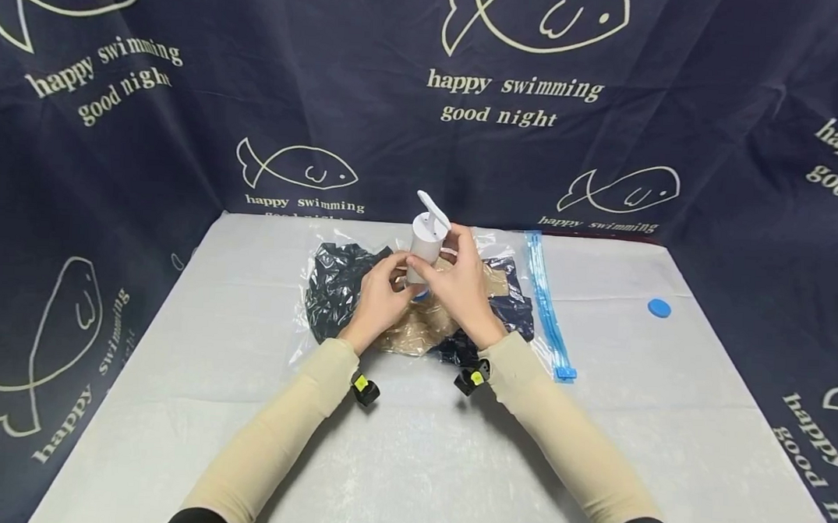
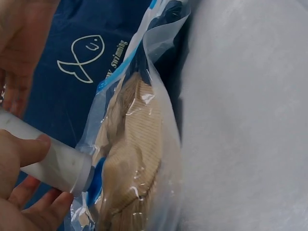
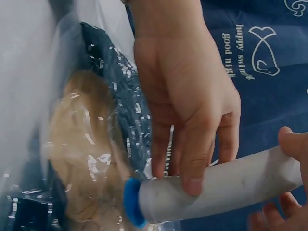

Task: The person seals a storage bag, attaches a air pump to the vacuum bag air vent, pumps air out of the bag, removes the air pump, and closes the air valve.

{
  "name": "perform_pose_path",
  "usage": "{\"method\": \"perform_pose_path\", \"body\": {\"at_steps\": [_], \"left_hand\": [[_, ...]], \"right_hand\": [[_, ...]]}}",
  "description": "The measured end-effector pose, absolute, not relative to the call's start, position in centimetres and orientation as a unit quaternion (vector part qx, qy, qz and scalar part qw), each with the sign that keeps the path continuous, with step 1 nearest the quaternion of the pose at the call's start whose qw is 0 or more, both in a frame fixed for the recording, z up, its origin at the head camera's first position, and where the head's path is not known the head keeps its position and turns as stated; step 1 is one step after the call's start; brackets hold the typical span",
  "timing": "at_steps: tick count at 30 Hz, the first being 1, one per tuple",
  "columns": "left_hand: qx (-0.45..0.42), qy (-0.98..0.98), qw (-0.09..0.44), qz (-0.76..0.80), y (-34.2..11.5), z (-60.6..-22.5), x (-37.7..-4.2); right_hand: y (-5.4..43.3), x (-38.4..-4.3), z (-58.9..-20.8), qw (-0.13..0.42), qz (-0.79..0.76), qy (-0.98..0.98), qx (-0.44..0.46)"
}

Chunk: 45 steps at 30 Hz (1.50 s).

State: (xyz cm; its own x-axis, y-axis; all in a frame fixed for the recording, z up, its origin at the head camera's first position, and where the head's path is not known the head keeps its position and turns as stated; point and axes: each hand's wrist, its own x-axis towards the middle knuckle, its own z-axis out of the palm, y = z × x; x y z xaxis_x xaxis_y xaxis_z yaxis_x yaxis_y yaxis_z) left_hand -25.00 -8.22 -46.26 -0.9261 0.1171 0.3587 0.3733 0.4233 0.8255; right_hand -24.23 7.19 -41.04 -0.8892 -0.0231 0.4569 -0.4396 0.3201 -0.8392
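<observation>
A white hand pump (image 1: pixel 426 250) stands over a clear vacuum storage bag (image 1: pixel 299 338), its flat T-shaped handle (image 1: pixel 434 211) on top. My left hand (image 1: pixel 378 295) holds the pump low down, thumb on one side and fingers on the other. Higher up the barrel, my right hand (image 1: pixel 463 283) grips it between thumb and fingers. The pump's lower end is right at the bag's blue valve (image 3: pixel 132 202). Folded clothes fill the bag: a dark green piece (image 1: pixel 341 281), a tan ribbed garment (image 2: pixel 144 130) and a navy piece (image 1: pixel 518 316).
A blue zip strip with a slider (image 1: pixel 565 373) runs down the bag's right side. On the white-covered table (image 1: pixel 410 464), a round blue cap (image 1: pixel 659 308) lies far right. Dark blue fabric with fish prints (image 1: pixel 399 81) hangs behind and at both sides.
</observation>
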Motion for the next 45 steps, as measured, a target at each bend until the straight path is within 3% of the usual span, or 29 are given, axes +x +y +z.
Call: {"method": "perform_pose_path", "body": {"at_steps": [9, 20, 34, 45], "left_hand": [[-0.148, -0.850, 0.122, -0.492, -8.6, -45.8, -24.6], [-0.227, -0.922, 0.025, -0.312, -13.1, -45.2, -21.1], [-0.275, -0.950, 0.036, -0.142, -19.3, -45.9, -16.7], [-0.276, -0.954, 0.031, -0.111, -19.7, -46.1, -16.7]], "right_hand": [[7.4, -24.3, -41.3, 0.176, 0.587, -0.776, 0.149], [11.8, -24.9, -40.4, 0.184, 0.610, -0.762, 0.117], [24.6, -27.4, -39.0, 0.247, 0.586, -0.772, -0.015], [34.7, -30.9, -40.1, 0.154, 0.730, -0.635, -0.201]]}}
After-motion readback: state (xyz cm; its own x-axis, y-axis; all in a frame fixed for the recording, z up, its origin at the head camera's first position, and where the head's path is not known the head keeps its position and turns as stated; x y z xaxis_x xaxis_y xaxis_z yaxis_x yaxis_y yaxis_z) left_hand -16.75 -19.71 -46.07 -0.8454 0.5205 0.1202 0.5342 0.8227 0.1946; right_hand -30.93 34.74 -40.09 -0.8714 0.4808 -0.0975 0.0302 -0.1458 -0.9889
